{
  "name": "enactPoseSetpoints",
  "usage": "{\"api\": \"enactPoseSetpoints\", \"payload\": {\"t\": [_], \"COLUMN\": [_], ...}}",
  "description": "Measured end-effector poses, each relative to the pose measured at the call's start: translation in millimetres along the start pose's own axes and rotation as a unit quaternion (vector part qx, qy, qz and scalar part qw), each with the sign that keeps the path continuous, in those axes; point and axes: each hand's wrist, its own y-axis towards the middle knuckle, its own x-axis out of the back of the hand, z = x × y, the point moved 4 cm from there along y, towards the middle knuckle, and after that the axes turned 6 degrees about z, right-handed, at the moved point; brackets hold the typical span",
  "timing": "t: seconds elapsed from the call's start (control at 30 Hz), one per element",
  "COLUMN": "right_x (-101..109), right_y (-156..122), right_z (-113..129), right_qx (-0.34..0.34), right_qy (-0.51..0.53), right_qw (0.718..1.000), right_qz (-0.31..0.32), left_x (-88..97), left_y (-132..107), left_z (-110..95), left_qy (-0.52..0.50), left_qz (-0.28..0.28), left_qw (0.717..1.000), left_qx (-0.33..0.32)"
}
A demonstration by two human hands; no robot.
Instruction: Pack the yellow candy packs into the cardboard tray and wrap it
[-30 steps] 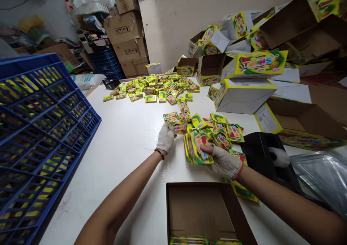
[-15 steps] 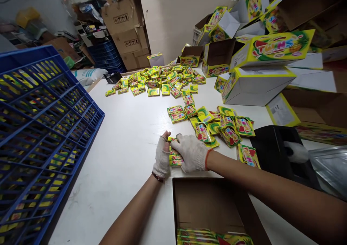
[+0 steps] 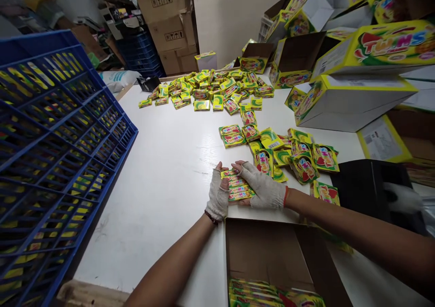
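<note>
A row of small yellow-green candy boxes (image 3: 239,187) stands on edge on the white table, pressed between my two gloved hands. My left hand (image 3: 217,196) closes against the row's left end, its thumb on the near side. From the right, my right hand (image 3: 263,187) grips the other end, fingers over the top and below. Just in front of me sits an open brown-lined carton (image 3: 268,248), partly filled with similar flat boxes (image 3: 254,293) at its near end. Loose candy boxes (image 3: 302,162) lie right beyond my right hand.
A blue plastic crate (image 3: 68,162) full of boxes leans at the left. Farther back lies a heap of candy boxes (image 3: 217,87). Empty display cartons (image 3: 353,103) pile up at the right, near a black tape dispenser (image 3: 370,194). Brown cartons (image 3: 173,31) stack behind the table.
My right hand has shifted off the top of the row toward its right end, uncovering more of the boxes. My left hand stays at the left end. The view has swung slightly left.
</note>
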Motion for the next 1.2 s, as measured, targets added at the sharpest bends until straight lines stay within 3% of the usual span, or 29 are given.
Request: {"api": "enactPoseSetpoints", "payload": {"t": [0.13,0.23,0.27,0.33,0.4,0.47,0.5,0.6,0.67,0.73,0.83,0.97,1.03,1.1,1.2], "right_x": [27.3,73.4,86.8,104.6,105.4,88.2,74.6,29.1,5.5,-5.9,-4.8,2.7,7.6,16.1,41.2], "right_y": [14.8,0.6,-8.7,-30.8,-54.7,-75.4,-82.9,-90.5,-85.1,-74.2,-56.7,-49.1,-53.1,-58.2,-52.7], "right_z": [20.0,44.4,54.7,79.9,105.6,122.2,125.3,120.9,116.6,114.1,113.6,121.5,124.9,124.9,109.1], "right_qx": [-0.106,-0.209,-0.231,-0.244,-0.255,-0.285,-0.306,-0.369,-0.379,-0.348,-0.263,-0.2,-0.208,-0.219,-0.229], "right_qy": [0.023,0.123,0.211,0.396,0.505,0.534,0.525,0.473,0.463,0.425,0.283,0.194,0.168,0.164,0.21], "right_qw": [0.994,0.969,0.949,0.885,0.818,0.773,0.764,0.763,0.76,0.786,0.86,0.889,0.89,0.886,0.899], "right_qz": [0.01,-0.044,-0.038,0.015,0.107,0.19,0.216,0.241,0.254,0.283,0.333,0.363,0.369,0.375,0.308], "left_x": [4.1,20.0,23.6,20.8,9.0,-3.7,-8.3,-12.7,-10.6,-8.6,-12.3,-24.3,-28.2,-30.6,-30.8], "left_y": [8.1,-15.5,-32.0,-75.0,-124.4,-168.1,-184.4,-210.6,-216.9,-219.1,-214.7,-194.6,-188.0,-187.8,-191.8], "left_z": [-21.8,-65.1,-88.2,-128.6,-151.0,-150.8,-144.5,-119.1,-109.2,-109.0,-122.4,-133.3,-128.5,-121.4,-112.4], "left_qy": [0.006,0.048,0.124,0.264,0.317,0.373,0.409,0.49,0.496,0.487,0.457,0.499,0.556,0.589,0.604], "left_qz": [-0.021,-0.032,-0.024,0.061,0.21,0.331,0.363,0.384,0.385,0.385,0.373,0.289,0.257,0.25,0.242], "left_qw": [1.0,0.997,0.984,0.935,0.877,0.813,0.783,0.727,0.718,0.718,0.737,0.774,0.76,0.736,0.72], "left_qx": [-0.017,-0.056,-0.125,-0.231,-0.293,-0.3,-0.297,-0.288,-0.3,-0.316,-0.33,-0.261,-0.22,-0.221,-0.243]}}
